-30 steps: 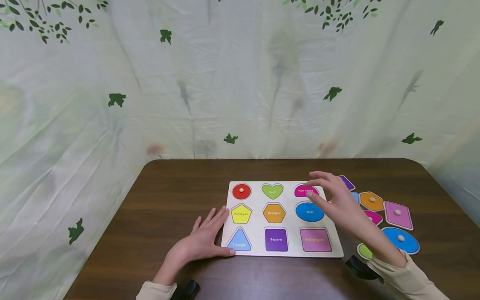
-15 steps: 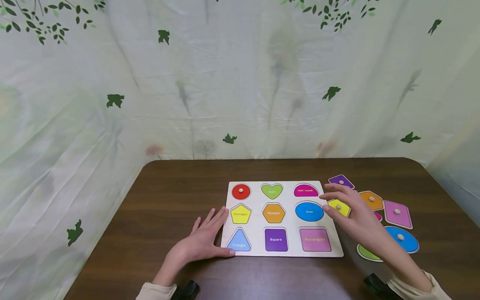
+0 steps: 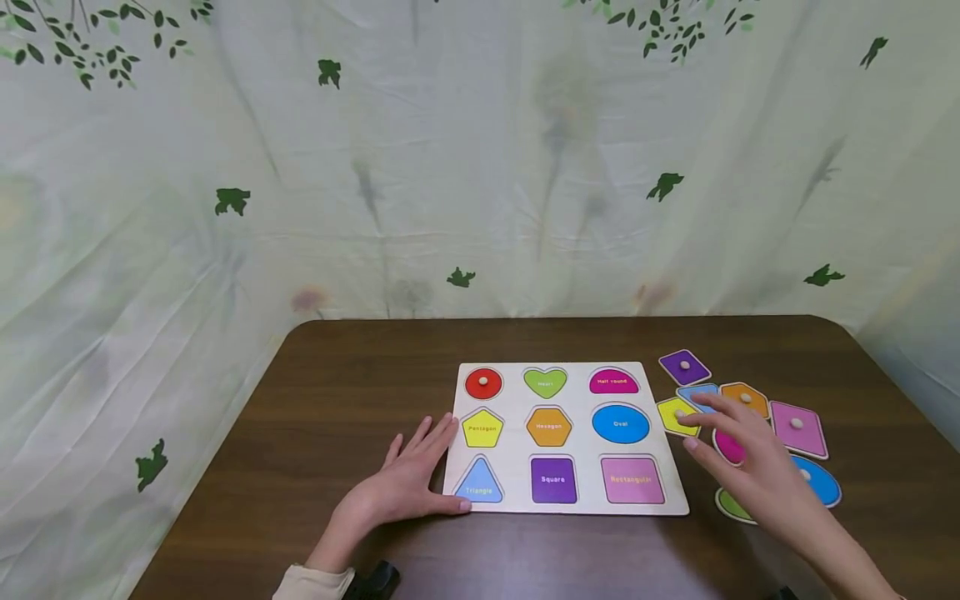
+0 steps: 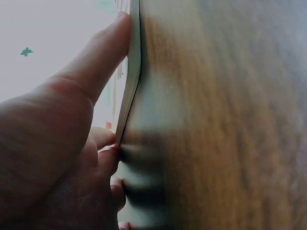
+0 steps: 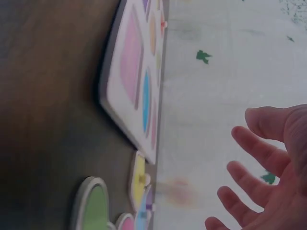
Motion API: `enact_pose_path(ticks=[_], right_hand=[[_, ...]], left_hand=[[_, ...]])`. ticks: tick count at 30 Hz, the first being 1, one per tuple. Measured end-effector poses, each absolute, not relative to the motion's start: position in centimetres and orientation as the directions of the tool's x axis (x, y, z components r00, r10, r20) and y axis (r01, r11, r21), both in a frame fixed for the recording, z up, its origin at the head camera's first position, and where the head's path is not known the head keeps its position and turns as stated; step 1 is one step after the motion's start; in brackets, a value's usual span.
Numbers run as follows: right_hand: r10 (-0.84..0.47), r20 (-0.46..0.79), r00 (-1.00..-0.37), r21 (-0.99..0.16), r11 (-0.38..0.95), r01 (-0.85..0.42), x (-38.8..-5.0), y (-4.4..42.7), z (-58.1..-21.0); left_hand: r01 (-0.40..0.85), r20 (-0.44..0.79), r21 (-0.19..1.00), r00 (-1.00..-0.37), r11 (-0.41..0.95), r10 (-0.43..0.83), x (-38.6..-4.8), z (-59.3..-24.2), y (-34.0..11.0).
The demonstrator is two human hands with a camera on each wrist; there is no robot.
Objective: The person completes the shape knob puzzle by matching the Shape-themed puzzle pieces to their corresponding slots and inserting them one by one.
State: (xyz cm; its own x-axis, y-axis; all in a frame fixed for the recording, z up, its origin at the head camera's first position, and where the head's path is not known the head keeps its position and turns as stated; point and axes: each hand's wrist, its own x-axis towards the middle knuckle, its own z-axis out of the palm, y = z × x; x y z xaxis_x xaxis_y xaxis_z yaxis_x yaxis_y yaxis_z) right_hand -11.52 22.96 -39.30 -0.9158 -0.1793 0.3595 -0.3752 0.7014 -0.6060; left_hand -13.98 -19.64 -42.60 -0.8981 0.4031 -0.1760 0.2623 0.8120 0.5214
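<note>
A white shape puzzle board lies flat on the table, with a red circle piece in its top left recess. My left hand rests at the board's left side, thumb on the lower left corner, the other fingers extended along the edge. In the left wrist view the thumb presses on the board's rim. My right hand hovers over the loose knobbed pieces, fingers spread and holding nothing. Nearest its fingertips are a yellow pentagon, a blue triangle and a magenta half round, partly hidden.
Around the right hand lie a purple square, an orange hexagon, a pink rectangle, a blue oval and a green heart. A printed curtain hangs behind the brown table.
My right hand has moved right, from over the board's top right corner to above the loose pieces, uncovering the purple square and yellow pentagon. The left hand has stayed in place.
</note>
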Motion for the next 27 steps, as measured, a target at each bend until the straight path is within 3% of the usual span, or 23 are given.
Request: enact_pose_path(ticks=[6,15,21,27], right_hand=[[-0.150,0.350,-0.925,-0.580,0.741,-0.340,-10.8,23.7,-40.3],[-0.111,0.429,-0.896,-0.527,0.775,-0.348,-10.2,25.8,-41.6],[-0.073,0.325,-0.943,-0.526,0.814,-0.245,-9.9,27.5,-42.2],[-0.106,0.247,-0.963,-0.521,0.824,-0.225,-10.1,29.2,-42.9]], left_hand=[[0.262,-0.179,0.522,-0.897,0.812,0.404,-14.0,-42.7,-19.6],[0.251,-0.185,0.513,-0.901,0.821,0.392,-14.1,-42.9,-19.7],[0.242,-0.192,0.517,-0.902,0.821,0.387,-14.3,-43.0,-19.7],[0.246,-0.184,0.526,-0.902,0.814,0.391,-14.2,-42.9,-19.7]])
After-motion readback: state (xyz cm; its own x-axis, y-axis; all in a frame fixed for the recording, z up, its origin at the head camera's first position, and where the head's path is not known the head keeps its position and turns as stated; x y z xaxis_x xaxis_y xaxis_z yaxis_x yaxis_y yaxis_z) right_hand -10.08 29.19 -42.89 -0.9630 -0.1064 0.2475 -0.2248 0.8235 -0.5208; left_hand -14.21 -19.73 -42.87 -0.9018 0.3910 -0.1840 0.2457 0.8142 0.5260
